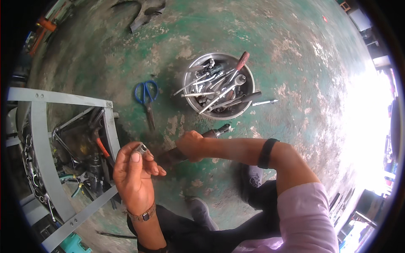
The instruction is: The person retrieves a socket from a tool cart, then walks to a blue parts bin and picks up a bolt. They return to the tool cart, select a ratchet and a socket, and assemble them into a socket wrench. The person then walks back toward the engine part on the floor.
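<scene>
Two hands of mine are full: the thumb and fingers of my left hand [136, 179] pinch a small metal socket [141, 149], and those of my right hand [192, 145] are wrapped round a dark tool [211, 133] whose silver tip points away to the right. On my left stands a grey metal frame [42, 139] with hand tools [102, 147] inside it. Farther off lie scissors [148, 104] with blue handles, then a round metal bowl [236, 114] heaped with wrenches [225, 93]. Farthest, a dark scrap [145, 17] rests on the worn green floor [295, 139].
</scene>
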{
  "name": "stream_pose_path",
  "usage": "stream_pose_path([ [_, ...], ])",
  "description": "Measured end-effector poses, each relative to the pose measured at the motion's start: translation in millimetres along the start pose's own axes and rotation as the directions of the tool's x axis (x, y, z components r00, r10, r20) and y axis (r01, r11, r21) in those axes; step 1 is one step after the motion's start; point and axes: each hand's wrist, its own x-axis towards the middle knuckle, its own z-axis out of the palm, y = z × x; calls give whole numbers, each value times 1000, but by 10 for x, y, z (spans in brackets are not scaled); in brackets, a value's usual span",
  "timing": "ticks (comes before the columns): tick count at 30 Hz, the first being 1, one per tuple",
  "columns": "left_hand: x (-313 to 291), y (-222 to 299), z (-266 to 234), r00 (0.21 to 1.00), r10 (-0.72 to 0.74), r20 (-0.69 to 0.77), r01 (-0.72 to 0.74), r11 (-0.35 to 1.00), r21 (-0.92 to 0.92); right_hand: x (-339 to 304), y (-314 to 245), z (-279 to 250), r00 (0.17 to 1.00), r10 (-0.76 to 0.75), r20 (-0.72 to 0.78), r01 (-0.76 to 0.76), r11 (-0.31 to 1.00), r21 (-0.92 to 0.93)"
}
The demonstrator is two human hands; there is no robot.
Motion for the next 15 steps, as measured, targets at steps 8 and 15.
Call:
stream_pose_path([
  [8, 74, -21, -73, 1000, 2, 8, -2, 1000, -22, 261, 37, 449, 993, 37, 113, -32, 999, -42],
  [15, 160, -74, -130, 1000, -10, 13, 11, 999, -46, 185, 385, 195, 1000, 10, 10, -10, 1000, -7],
])
